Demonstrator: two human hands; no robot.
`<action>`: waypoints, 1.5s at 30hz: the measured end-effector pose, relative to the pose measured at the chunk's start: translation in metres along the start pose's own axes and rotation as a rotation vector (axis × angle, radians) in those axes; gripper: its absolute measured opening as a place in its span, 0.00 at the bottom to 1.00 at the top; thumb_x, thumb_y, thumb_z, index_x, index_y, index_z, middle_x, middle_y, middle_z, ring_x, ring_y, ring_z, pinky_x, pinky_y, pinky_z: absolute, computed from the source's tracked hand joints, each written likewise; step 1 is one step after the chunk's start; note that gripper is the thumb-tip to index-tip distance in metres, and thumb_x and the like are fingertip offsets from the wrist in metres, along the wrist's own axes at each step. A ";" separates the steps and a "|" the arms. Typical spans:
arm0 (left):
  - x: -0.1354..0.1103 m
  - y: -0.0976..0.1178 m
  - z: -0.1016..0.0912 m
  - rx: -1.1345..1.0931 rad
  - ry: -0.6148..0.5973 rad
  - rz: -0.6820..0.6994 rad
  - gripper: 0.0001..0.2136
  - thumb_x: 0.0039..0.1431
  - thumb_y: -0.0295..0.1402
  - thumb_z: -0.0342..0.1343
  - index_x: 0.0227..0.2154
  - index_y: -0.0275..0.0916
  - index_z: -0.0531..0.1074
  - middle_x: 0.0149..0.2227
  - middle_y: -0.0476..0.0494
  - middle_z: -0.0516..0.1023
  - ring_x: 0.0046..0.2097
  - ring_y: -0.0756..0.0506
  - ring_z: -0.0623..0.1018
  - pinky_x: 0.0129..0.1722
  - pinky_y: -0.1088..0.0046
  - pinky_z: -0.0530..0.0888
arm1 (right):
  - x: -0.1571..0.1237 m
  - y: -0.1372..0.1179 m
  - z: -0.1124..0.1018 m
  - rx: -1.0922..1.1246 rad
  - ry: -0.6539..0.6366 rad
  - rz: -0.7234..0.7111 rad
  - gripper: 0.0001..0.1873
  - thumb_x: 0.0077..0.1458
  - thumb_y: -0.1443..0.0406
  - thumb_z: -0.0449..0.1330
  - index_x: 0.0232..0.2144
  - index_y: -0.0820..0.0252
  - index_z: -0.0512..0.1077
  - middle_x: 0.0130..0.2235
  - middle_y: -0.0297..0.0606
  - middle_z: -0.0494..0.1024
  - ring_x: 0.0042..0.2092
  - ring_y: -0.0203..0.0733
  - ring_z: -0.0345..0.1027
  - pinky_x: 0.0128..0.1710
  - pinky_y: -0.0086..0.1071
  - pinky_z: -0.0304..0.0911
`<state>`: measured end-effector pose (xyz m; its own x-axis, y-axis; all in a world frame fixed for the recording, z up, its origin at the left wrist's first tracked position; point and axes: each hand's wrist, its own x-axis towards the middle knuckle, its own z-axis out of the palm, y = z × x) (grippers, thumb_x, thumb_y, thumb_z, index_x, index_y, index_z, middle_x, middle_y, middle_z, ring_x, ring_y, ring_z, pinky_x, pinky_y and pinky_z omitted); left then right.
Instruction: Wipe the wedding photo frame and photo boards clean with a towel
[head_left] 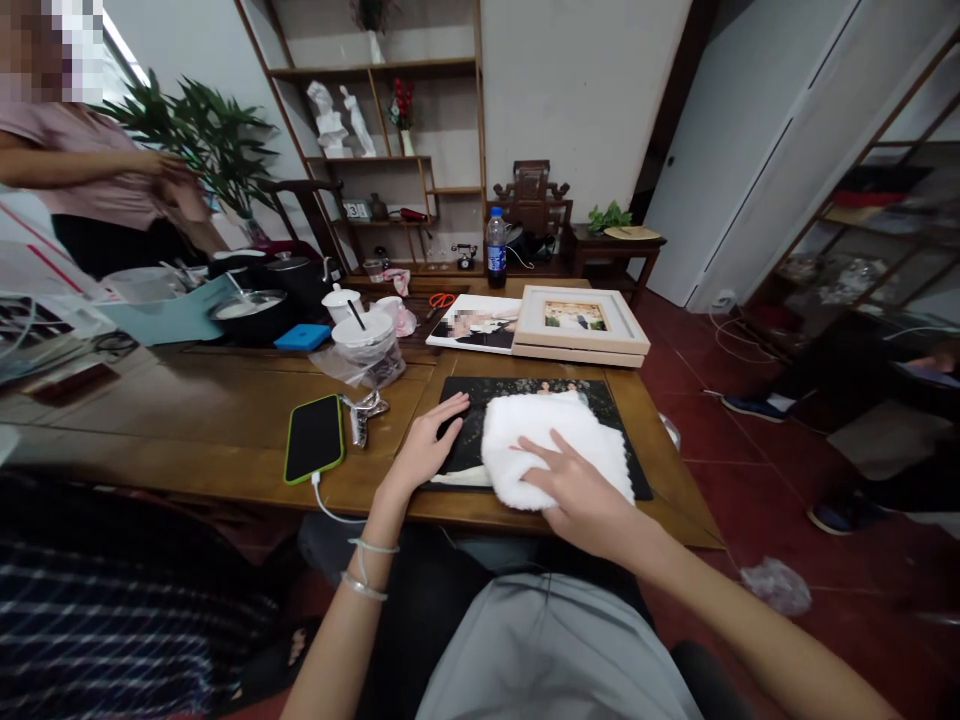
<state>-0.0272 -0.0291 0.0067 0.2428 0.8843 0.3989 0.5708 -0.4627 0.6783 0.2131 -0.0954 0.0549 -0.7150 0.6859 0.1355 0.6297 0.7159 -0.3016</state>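
A dark photo panel (463, 442) with small figures along its top lies flat on the wooden table in front of me. Over much of it spreads a fluffy white cloth (517, 425). My right hand (581, 495) presses down on this cloth, some fingers stretched and others bent into its pile. At the panel's left edge rests my left hand (431, 440), its fingers extended and holding nothing. Left of that hand are a phone (314, 440) in a green case, plugged into a white cable, and a crumpled silvery wrapper (364, 415).
Behind the panel are a framed picture (581, 350) and a white-edged photo print (472, 338). A lidded cup (365, 340), a blue box (302, 337), orange scissors (441, 300) and a bottle (496, 250) stand farther back. Another person (97, 190) is at the left.
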 end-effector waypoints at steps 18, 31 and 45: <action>0.001 0.003 -0.001 -0.004 0.000 -0.004 0.16 0.60 0.36 0.46 0.48 0.39 0.70 0.55 0.43 0.69 0.59 0.45 0.65 0.60 0.61 0.58 | 0.007 0.134 -0.045 -0.210 0.104 0.123 0.19 0.46 0.71 0.50 0.42 0.60 0.70 0.47 0.44 0.72 0.53 0.53 0.60 0.50 0.42 0.56; 0.002 0.002 -0.001 -0.002 0.000 -0.002 0.16 0.60 0.35 0.46 0.48 0.37 0.70 0.55 0.42 0.69 0.58 0.45 0.65 0.60 0.63 0.59 | -0.029 0.078 -0.033 -0.180 -0.015 0.065 0.28 0.37 0.77 0.49 0.43 0.61 0.70 0.61 0.48 0.56 0.61 0.53 0.48 0.59 0.53 0.41; 0.001 0.001 -0.001 0.001 0.001 0.005 0.16 0.60 0.36 0.46 0.48 0.39 0.70 0.55 0.43 0.69 0.59 0.45 0.65 0.60 0.62 0.59 | -0.032 0.064 -0.039 -0.010 -0.126 0.044 0.29 0.37 0.76 0.50 0.43 0.55 0.71 0.62 0.35 0.54 0.62 0.52 0.45 0.58 0.49 0.48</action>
<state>-0.0270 -0.0281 0.0080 0.2450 0.8819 0.4027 0.5702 -0.4670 0.6759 0.2883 -0.0669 0.0684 -0.7185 0.6956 0.0026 0.6640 0.6869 -0.2954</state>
